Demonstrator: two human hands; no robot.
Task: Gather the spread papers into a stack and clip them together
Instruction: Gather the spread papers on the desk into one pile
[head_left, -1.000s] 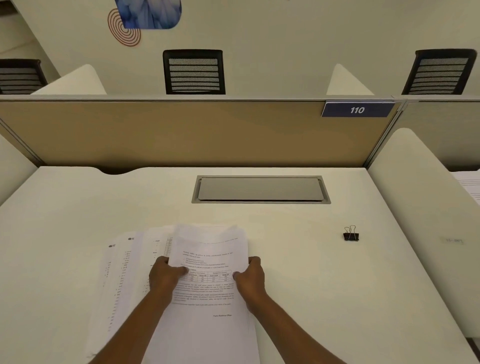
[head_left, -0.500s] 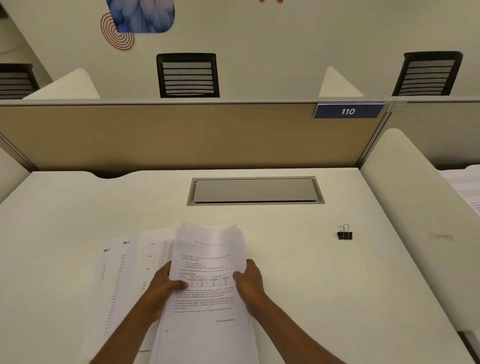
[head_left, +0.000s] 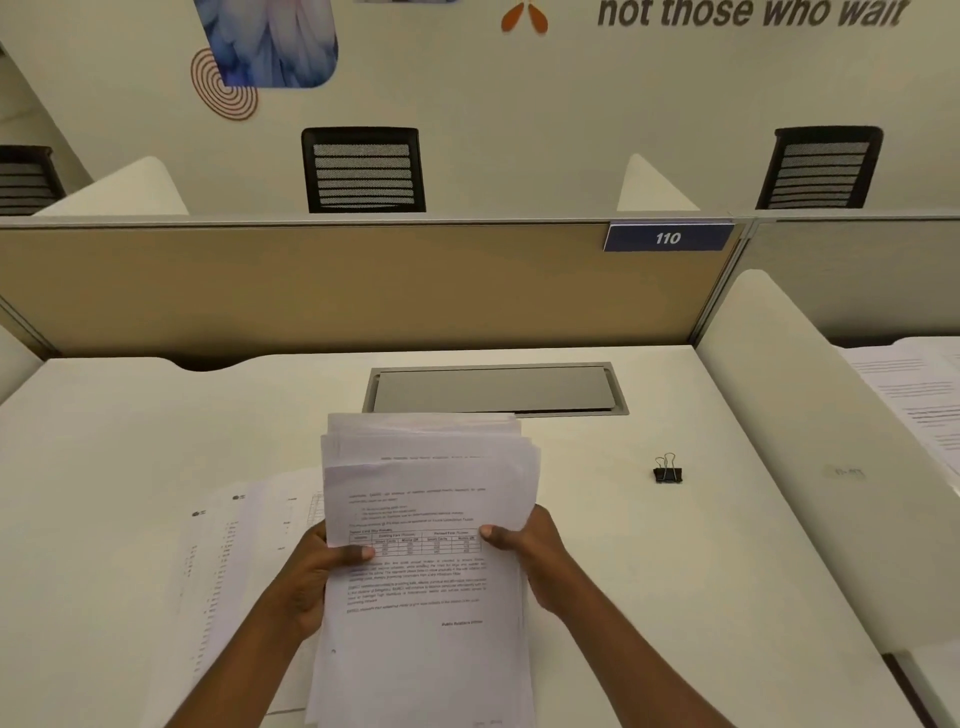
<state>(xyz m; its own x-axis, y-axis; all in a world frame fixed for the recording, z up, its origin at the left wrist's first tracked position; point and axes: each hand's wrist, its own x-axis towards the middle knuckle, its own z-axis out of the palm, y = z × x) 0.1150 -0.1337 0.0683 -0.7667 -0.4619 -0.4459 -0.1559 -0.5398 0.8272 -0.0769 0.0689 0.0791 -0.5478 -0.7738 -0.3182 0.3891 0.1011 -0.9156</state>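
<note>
You are in the gathering step, and it is only partly done. Your left hand (head_left: 317, 577) grips the stack (head_left: 426, 519) by its left edge and your right hand (head_left: 530, 551) grips the right edge. Each thumb is pressed on the top page, with the other fingers curled out of sight beneath. The stack sits dead centre in front of you and looks raised off the desk (head_left: 623, 597), its far end pointing to 12 o'clock. That far end is ragged, with several page edges stepped one behind another rather than flush. More sheets (head_left: 244, 545) lie flat on the desk at 9 o'clock from the stack, partly tucked under its left side, so they have yet to join it. The clip (head_left: 667, 470) stands untouched at about 2 o'clock from your right hand, well apart from the paper, handles up. By my reading, the next move calls for taking in those sheets, then tapping the stack on edge to square it. Only then should your right hand let go and reach toward 2 o'clock for the clip.
</note>
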